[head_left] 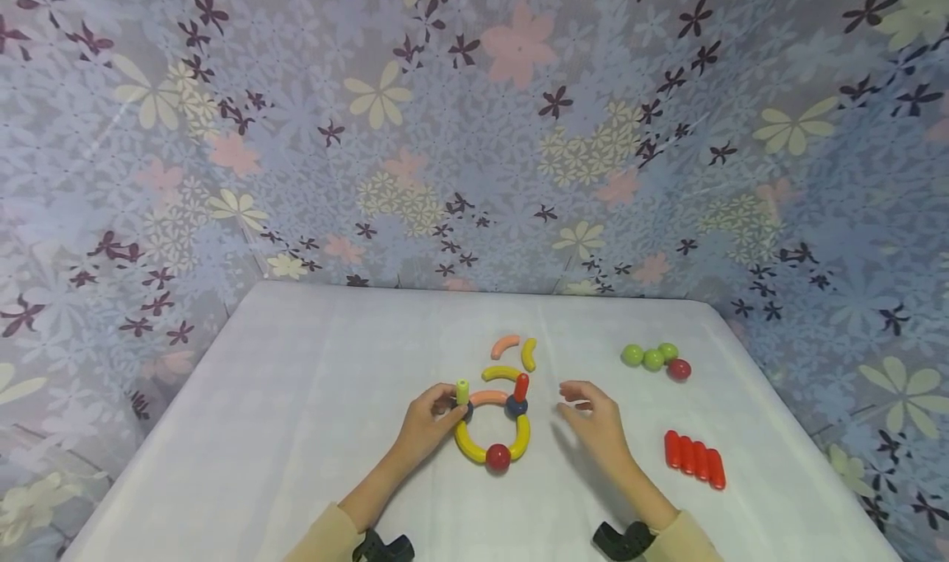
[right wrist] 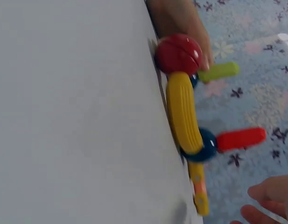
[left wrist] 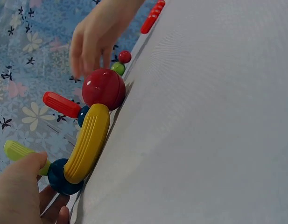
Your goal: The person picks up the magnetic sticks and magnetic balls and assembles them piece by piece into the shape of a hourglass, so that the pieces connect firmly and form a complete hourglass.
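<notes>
A ring of toy pieces lies on the white table: curved yellow sticks (head_left: 469,445), a curved orange stick (head_left: 488,398), dark blue balls (head_left: 516,407) and a red ball (head_left: 498,459). A short red rod (head_left: 522,386) stands up from the right blue ball, a light green rod (head_left: 463,391) from the left one. My left hand (head_left: 428,423) holds the left blue ball (left wrist: 62,177), its thumb against the base of the green rod. To the right of the ring, apart from it, my right hand (head_left: 599,423) hovers with loosely bent fingers and holds nothing.
Behind the ring lie a loose orange curved stick (head_left: 506,345) and loose yellow curved sticks (head_left: 529,354). Several green balls (head_left: 653,359) and a red ball (head_left: 679,370) sit at the back right. Several red rods (head_left: 694,459) lie side by side at the right. A flowered cloth (head_left: 474,133) hangs behind the table.
</notes>
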Motion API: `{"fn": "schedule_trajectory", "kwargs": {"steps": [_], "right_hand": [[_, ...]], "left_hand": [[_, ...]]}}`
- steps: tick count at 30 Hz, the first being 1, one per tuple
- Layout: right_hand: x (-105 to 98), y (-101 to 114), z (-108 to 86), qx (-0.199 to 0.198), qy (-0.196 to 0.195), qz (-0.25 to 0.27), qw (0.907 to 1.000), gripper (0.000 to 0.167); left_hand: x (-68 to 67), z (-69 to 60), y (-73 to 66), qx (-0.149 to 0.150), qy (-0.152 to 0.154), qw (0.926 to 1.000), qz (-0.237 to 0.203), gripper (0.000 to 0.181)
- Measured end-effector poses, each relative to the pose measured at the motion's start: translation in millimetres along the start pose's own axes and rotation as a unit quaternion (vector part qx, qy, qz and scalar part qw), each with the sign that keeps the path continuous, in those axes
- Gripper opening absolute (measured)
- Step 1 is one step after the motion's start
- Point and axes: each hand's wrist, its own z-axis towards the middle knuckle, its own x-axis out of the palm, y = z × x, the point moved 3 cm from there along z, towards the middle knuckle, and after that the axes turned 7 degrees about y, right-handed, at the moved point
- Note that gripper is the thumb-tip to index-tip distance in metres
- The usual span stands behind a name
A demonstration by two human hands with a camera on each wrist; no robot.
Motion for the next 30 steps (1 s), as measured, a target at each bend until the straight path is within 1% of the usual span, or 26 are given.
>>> {"fn": "schedule_trajectory", "kwargs": {"steps": [3,5,8,11,13,15,16,19,21,24,27,30], "right_hand": [[-26.0,-11.4,-12.6,0.001,-0.052,-0.041,0.9978,0.024],[-44.2,-18.4,-20.8,0.016,-0.083,-0.063,0.9944,0.024],[-70.9,-28.2,-32.2,0.056,-0.125,-0.1,0.9855,0.024],[-91.9,-37.0,-43.3,0.107,-0.146,-0.145,0.9727,0.025],[-101.2,-42.8,-51.1,0.138,-0.138,-0.168,0.9663,0.026],[-107.0,-48.1,-57.3,0.166,-0.118,-0.181,0.9622,0.029],[-108.6,-50.6,-59.6,0.177,-0.107,-0.183,0.9612,0.029],[-110.6,-54.9,-62.3,0.189,-0.078,-0.188,0.9606,0.032],[-110.5,-53.5,-62.2,0.188,-0.07,-0.195,0.9599,0.033],[-109.0,-49.7,-62.1,0.171,-0.074,-0.208,0.9602,0.033],[-106.0,-48.5,-62.8,0.154,-0.072,-0.218,0.9611,0.032],[-100.6,-50.3,-62.3,0.148,-0.046,-0.227,0.9614,0.032]], "left_hand": [[0.0,-0.5,0.6,0.0,-0.005,1.0,-0.008,0.027],[-0.3,-0.8,1.3,-0.001,-0.011,0.9998,-0.019,0.027],[-0.7,-0.9,2.5,-0.004,-0.017,0.9991,-0.039,0.026],[-1.0,-0.3,2.5,-0.004,-0.023,0.9982,-0.055,0.026],[-0.8,0.3,2.3,-0.002,-0.024,0.9976,-0.066,0.027],[-0.3,0.8,1.9,-0.002,-0.025,0.9968,-0.076,0.027],[-0.4,0.9,1.9,-0.001,-0.025,0.9965,-0.08,0.027],[-0.6,1.1,1.3,-0.002,-0.027,0.9952,-0.094,0.027],[-1.0,1.3,0.7,0.001,-0.031,0.9947,-0.098,0.027],[-1.2,1.2,0.2,0.005,-0.035,0.994,-0.103,0.027],[-1.1,1.0,0.2,0.007,-0.032,0.9942,-0.103,0.027],[-1.0,1.4,0.3,0.005,-0.03,0.9938,-0.107,0.029]]}}
